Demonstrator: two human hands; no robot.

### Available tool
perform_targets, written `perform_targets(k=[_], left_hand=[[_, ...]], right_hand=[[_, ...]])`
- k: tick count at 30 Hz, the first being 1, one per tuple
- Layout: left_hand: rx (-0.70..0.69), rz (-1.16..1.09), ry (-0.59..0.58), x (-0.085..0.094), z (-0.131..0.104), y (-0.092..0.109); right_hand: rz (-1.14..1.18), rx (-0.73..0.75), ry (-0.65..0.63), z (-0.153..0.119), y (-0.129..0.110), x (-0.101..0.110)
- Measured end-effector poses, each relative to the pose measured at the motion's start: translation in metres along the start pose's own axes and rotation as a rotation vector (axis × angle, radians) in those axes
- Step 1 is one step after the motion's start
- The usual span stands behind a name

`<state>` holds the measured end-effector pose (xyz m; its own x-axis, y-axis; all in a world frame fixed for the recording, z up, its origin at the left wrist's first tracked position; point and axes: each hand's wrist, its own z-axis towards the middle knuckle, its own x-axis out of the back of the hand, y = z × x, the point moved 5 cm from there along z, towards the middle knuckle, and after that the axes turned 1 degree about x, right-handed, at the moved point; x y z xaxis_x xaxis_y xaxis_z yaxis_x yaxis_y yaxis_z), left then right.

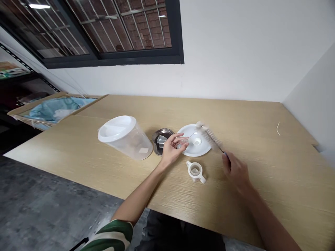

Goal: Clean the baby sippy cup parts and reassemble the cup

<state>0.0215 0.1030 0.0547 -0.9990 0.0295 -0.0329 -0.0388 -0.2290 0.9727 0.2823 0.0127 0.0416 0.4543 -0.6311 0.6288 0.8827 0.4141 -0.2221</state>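
My left hand (171, 149) is closed around a small clear, glass-like piece (183, 141) whose exact kind I cannot make out. My right hand (237, 170) grips the handle of a bottle brush (212, 138), its white bristles pointing up and left above a round white plate-like disc (192, 152) with a raised centre ring. The bristles are slightly blurred. Beside my left hand lies a metal dish (157, 149) with a clear cup-shaped piece (161, 139) in it. Nearer to me rests a white ring-shaped fitting (195, 169) with two side lugs.
A translucent white bucket (133, 144) with a white lid leans at the left of the dish. Further left, a cardboard box (34, 120) holds blue sheeting. A thin pale strip (278, 129) lies at the right. A wall and a barred window (141, 52) border the table's back.
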Motion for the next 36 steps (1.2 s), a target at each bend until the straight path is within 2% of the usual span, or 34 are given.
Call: perform_targets(k=[4,8,12,14,18,21,23,27,32,36], left_hand=[[-0.033,0.02,0.028,0.005,0.0,0.001],[-0.063,0.067,0.028,0.006,0.001,0.001],[-0.087,0.095,0.044,0.006,0.0,0.003],[-0.106,0.113,0.054,0.006,0.0,0.007],[-0.141,0.126,0.034,0.006,0.001,0.013],[-0.152,0.092,-0.001,0.005,0.003,0.013],[-0.144,0.079,-0.008,0.004,0.004,0.01],[-0.082,-0.015,-0.04,0.002,0.003,0.005],[-0.063,-0.169,-0.125,0.002,0.004,0.009],[-0.04,-0.222,-0.149,0.003,0.005,0.011]], right_hand=[[0.1,0.094,-0.067,0.0,-0.006,-0.003],[0.025,-0.012,-0.042,0.001,0.001,0.0],[0.126,0.038,-0.105,0.001,-0.003,-0.002],[0.078,0.007,-0.129,0.0,0.0,-0.003],[0.065,-0.081,-0.044,0.0,0.007,0.001],[0.164,-0.009,-0.102,-0.001,0.003,-0.002],[0.146,-0.006,-0.139,-0.001,0.003,-0.005],[0.096,-0.093,-0.074,-0.002,0.007,-0.003],[0.179,0.016,-0.131,-0.002,-0.004,-0.005],[0.08,-0.075,-0.04,-0.001,0.001,0.001]])
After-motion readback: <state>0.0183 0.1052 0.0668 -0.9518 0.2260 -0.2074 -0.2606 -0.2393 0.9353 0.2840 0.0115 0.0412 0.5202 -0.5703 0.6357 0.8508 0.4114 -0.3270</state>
